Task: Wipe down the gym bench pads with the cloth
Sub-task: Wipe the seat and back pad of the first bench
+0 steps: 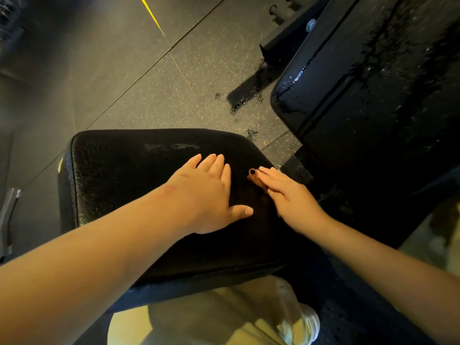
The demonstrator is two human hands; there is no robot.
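Note:
The black seat pad (119,175) of the gym bench fills the middle of the head view, its leather grain showing. My left hand (206,192) lies flat on it with straight fingers and the thumb spread. My right hand (288,195) presses flat on a small brown cloth (256,179) near the pad's right edge; only the cloth's far end shows beyond my fingertips. The black back pad (373,78) rises at the upper right, its surface wet with droplets and streaks.
Speckled rubber floor tiles (154,78) surround the bench, with wet spots beside the back pad. A black frame bar (281,38) lies at the top. A metal part (8,207) stands at the left edge. My trouser leg and pale shoe (303,324) are below.

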